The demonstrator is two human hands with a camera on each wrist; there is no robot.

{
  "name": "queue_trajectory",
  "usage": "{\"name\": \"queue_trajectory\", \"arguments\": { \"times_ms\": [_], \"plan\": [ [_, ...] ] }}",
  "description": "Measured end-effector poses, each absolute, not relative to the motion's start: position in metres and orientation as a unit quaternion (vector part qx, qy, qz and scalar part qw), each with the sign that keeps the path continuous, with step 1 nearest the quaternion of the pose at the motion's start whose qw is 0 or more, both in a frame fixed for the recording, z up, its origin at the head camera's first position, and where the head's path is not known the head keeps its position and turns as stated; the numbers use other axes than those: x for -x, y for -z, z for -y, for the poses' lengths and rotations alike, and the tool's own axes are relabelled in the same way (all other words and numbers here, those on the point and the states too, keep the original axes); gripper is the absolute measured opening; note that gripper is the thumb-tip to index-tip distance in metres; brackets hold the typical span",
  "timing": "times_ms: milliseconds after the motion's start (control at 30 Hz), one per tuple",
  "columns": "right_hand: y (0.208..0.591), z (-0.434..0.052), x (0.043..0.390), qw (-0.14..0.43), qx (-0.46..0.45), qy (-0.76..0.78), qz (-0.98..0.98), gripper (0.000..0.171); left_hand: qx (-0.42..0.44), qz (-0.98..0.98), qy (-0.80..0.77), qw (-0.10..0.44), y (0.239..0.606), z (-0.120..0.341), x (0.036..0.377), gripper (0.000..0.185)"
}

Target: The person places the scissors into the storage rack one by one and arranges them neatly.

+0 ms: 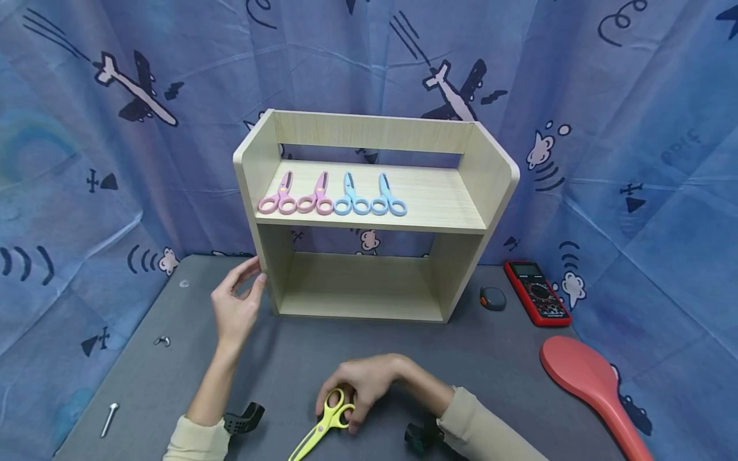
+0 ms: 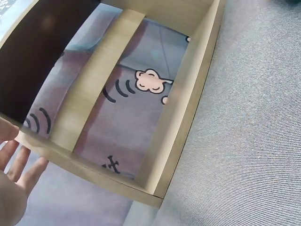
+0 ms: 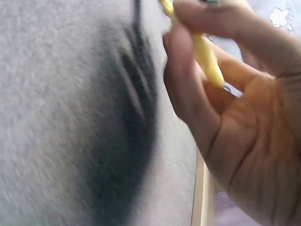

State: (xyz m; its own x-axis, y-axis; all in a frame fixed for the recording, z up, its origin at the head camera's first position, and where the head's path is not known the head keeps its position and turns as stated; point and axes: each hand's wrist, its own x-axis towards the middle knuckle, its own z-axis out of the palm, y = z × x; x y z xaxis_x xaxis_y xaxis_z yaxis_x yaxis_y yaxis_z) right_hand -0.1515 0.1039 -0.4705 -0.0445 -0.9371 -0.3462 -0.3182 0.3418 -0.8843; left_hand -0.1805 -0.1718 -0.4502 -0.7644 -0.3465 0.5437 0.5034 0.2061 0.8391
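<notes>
My right hand point(image 1: 369, 384) pinches a pair of yellow scissors point(image 1: 324, 428) by its handle loops, low over the front of the table, with the blades pointing toward the near edge. In the right wrist view the scissors' yellow handle point(image 3: 207, 61) shows between thumb and fingers. With its fingertips at the outer left side panel of a small wooden shelf point(image 1: 369, 227), my left hand point(image 1: 237, 307) touches the panel near its front edge. On the upper board, side by side, lie two pink scissors point(image 1: 316, 195) and two blue scissors point(image 1: 350, 197), blades toward the back.
Right of the shelf are a small dark tape measure point(image 1: 492, 299), a red multimeter point(image 1: 537, 293) and a red paddle-like spoon point(image 1: 582, 371). A bolt point(image 1: 109, 419), a wing nut point(image 1: 162, 341) and a washer point(image 1: 184, 283) lie at the left. A patterned blue curtain point(image 1: 346, 57) hangs behind.
</notes>
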Motion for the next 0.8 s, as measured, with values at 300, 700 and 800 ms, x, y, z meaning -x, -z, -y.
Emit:
{"name": "queue_trajectory", "arguments": {
  "times_ms": [300,700,800],
  "plan": [
    [0.456,-0.126,0.15,0.544,0.448,0.333,-0.627,0.057,0.058,0.698,0.628,0.338,0.451,0.172,0.181,0.034],
    [0.408,-0.152,0.136,0.378,0.463,0.415,-0.686,0.056,0.054,0.701,0.626,0.338,0.451,0.172,0.182,0.035],
    [0.389,-0.159,0.135,0.307,0.482,0.423,-0.704,0.057,0.054,0.702,0.625,0.336,0.45,0.172,0.181,0.035]
  ]
}}
